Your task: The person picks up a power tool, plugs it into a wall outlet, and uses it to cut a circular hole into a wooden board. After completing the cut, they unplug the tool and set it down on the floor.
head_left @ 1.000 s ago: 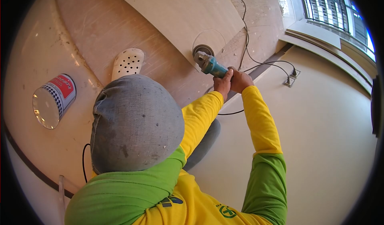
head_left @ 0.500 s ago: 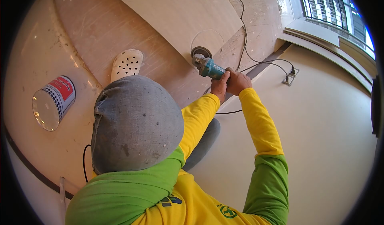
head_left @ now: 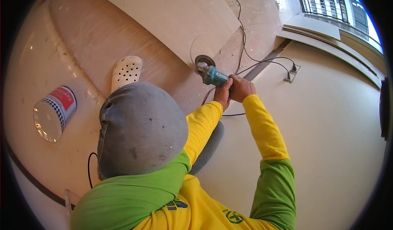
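Note:
My left hand [head_left: 223,93] and my right hand [head_left: 242,87] are closed side by side around the rear of a teal angle grinder [head_left: 213,75]. The right hand sits at the back end, its thumb beside the left hand. At the grinder's front, the dark disc [head_left: 205,60] is tilted, close to the edge of a large pale board [head_left: 176,17]. A thin curved line [head_left: 207,33] runs across that board near the disc. My grey-trousered knee [head_left: 143,127] rises to the left of my arms.
A black cable [head_left: 244,38] loops over the floor, and cords run to a wall socket [head_left: 292,73] at the right. A paint can [head_left: 61,107] lies at the left. My foot wears a white clog [head_left: 127,72]. Flat panels [head_left: 315,27] are stacked below the window.
The grinder has drawn back slightly from the board's curved line toward me, and its disc shows more of its face. Both hands keep their hold. The whole view has turned a little.

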Motion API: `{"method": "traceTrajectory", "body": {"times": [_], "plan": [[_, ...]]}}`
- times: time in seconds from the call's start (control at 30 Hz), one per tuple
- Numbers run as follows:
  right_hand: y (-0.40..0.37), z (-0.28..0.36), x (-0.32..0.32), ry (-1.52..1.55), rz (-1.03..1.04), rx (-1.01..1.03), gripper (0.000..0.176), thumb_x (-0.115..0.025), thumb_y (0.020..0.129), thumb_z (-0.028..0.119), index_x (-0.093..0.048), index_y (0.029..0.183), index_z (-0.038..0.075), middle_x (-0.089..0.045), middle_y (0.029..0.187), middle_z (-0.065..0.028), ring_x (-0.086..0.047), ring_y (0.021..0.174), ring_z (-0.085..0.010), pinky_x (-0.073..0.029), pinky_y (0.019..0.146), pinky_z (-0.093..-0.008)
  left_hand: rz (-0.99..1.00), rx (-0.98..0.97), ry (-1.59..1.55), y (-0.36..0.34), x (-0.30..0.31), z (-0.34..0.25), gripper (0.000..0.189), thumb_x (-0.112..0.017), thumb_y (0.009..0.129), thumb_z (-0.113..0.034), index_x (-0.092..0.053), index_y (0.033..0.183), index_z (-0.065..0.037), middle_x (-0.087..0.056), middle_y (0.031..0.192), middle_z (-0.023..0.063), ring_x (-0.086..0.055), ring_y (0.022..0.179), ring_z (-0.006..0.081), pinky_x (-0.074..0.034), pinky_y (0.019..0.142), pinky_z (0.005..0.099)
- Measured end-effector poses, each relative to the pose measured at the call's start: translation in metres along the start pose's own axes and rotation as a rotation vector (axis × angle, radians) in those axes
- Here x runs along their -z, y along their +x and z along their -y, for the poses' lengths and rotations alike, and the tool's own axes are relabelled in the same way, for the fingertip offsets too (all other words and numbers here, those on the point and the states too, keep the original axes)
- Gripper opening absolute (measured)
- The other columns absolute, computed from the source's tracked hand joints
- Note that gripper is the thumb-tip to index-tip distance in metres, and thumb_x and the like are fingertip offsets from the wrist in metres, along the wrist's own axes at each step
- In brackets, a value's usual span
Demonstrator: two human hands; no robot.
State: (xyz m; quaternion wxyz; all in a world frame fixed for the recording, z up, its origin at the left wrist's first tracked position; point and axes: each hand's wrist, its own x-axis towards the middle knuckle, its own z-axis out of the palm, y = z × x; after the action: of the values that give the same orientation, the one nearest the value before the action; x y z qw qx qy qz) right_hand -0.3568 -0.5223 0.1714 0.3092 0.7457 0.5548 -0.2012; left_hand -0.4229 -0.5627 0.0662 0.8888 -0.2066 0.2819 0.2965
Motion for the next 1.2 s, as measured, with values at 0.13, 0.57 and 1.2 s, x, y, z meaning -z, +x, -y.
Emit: {"method": "traceTrajectory", "body": {"times": [0.13,0.57,1.2], "plan": [[-0.026,-0.005,-0.003,0.140,-0.086,-0.130,0.046,-0.073,0.081,0.037,-0.058,0.120,0.017,-0.074,0.100,-0.0169,-0.071,0.098,-0.0386,-0.055,0.082,-0.0482,0.095,-0.083,0.170,0.012,0.002,0.025,0.057,-0.079,0.089,-0.034,-0.055,0.133,-0.008,-0.064,0.127,0.0077,-0.062,0.115,0.0215,-0.050,0.101,0.0331],[0.050,-0.015,-0.076,1.145,-0.293,-0.169,0.064,-0.075,0.082,0.050,-0.064,0.120,-0.001,-0.074,0.098,-0.0182,-0.072,0.090,-0.0274,-0.055,0.079,-0.0372,-0.228,-0.157,1.376,0.024,-0.055,-0.074,0.090,-0.075,0.080,-0.062,-0.056,0.128,0.012,-0.064,0.128,0.0320,-0.064,0.120,0.0403,-0.050,0.101,0.0404],[0.097,0.022,-0.069,1.216,-0.097,-0.258,0.058,-0.072,0.088,0.042,-0.062,0.120,-0.006,-0.072,0.101,-0.0202,-0.072,0.089,-0.0301,-0.057,0.077,-0.0407,-0.311,-0.115,1.445,0.043,-0.055,-0.132,0.082,-0.072,0.084,-0.057,-0.060,0.125,0.012,-0.066,0.125,0.0297,-0.066,0.117,0.0383,-0.051,0.097,0.0402]]}}
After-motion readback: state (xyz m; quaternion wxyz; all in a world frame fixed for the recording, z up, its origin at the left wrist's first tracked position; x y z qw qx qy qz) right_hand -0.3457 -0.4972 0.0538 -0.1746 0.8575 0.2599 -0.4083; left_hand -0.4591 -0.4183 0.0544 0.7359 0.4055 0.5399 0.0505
